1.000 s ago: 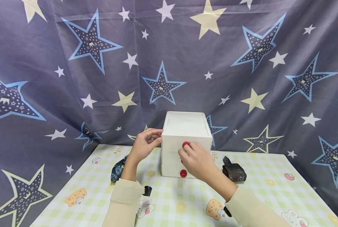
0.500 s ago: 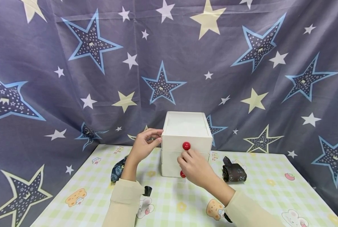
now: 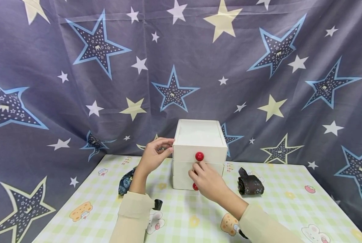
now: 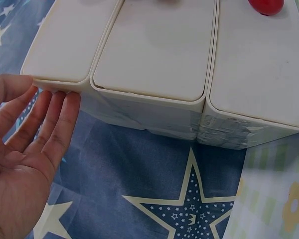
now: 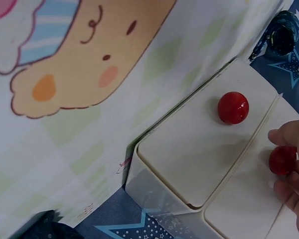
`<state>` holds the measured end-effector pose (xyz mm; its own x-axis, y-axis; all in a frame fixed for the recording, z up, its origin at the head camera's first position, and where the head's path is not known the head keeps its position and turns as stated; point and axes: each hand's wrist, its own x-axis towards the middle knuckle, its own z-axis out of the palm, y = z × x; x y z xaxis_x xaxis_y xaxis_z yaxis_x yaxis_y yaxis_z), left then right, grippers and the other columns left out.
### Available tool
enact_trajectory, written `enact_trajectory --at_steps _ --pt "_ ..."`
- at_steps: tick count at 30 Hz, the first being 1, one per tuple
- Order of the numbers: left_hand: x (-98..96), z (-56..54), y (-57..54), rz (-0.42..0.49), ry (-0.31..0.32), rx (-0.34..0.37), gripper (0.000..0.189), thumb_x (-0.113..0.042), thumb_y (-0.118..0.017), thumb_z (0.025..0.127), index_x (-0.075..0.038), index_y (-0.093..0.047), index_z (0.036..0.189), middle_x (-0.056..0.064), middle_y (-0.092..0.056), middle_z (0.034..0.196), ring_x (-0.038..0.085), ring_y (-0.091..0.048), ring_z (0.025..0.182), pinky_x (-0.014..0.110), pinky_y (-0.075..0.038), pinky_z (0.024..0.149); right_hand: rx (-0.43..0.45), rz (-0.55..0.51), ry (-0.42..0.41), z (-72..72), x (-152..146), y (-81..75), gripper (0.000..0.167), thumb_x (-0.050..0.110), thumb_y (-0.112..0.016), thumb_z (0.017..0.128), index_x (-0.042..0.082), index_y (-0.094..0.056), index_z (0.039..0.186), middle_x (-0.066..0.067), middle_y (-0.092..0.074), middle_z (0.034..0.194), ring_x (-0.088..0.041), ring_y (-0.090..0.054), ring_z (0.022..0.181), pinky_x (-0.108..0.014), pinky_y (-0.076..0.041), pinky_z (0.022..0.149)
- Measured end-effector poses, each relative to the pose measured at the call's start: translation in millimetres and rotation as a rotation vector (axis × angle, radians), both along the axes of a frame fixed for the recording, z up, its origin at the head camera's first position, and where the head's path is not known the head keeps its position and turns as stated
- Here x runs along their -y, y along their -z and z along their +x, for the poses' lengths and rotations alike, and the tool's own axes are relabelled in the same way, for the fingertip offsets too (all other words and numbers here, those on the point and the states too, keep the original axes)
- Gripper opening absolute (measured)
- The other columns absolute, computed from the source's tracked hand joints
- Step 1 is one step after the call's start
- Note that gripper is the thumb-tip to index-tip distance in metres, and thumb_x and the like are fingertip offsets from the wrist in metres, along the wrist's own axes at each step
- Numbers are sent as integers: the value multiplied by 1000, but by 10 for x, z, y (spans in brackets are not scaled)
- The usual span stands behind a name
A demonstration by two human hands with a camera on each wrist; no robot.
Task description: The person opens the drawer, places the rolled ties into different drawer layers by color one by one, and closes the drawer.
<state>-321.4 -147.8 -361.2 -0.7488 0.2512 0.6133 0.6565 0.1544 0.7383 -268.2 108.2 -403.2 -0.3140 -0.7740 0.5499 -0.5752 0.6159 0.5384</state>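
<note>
A white unit of three stacked drawers stands at the back of the table, its drawer fronts flush. My left hand touches its upper left side with nearly straight fingers, the thumb at the front corner of the top drawer. In front of the middle drawer, my right hand pinches a round red knob between thumb and fingers; in the head view the hand hides this knob. Above it shows the top drawer's red knob, and below, partly covered, the bottom drawer's red knob.
Rolled dark patterned cloth lies right of the drawers. Blue patterned cloth sits on the left, partly behind the left forearm. A green checked tablecloth covers the table, and a starry curtain hangs behind.
My right hand has moved down from the top drawer's knob, now uncovered, to the middle drawer's knob. The left hand has stayed in place.
</note>
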Motion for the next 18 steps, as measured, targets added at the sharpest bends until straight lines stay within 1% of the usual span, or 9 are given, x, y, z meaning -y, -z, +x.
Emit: enact_trajectory --at_steps 5,11,15,18 --pt "0 -6 -6 7 9 -10 30 -11 -74 96 -5 -72 125 13 -67 120 28 -67 102 27 -60 83 -22 9 25 -15 6 28 19 4 -74 85 8 -66 102 -11 -58 103 -28 -51 90 -36 -48 75" --pt "2 -12 -3 4 8 -20 30 -11 -74 96 -5 -72 125 12 -67 120 28 -67 102 28 -60 83 -50 27 56 -30 3 79 20 4 -77 88 7 -66 104 -12 -58 105 -29 -51 90 -36 -49 76" --pt "4 -9 -1 6 8 -22 30 -11 -74 96 -6 -72 125 12 -67 120 29 -67 102 28 -60 82 -62 12 38 -42 9 98 21 1 -75 87 5 -64 104 -13 -57 102 -29 -52 88 -36 -48 74" --pt "5 -8 4 8 13 -19 30 -11 -74 96 -5 -72 125 13 -67 120 29 -67 102 28 -60 82 -74 5 23 -50 14 104 18 -2 -69 87 4 -64 103 -14 -57 100 -30 -52 86 -36 -48 72"
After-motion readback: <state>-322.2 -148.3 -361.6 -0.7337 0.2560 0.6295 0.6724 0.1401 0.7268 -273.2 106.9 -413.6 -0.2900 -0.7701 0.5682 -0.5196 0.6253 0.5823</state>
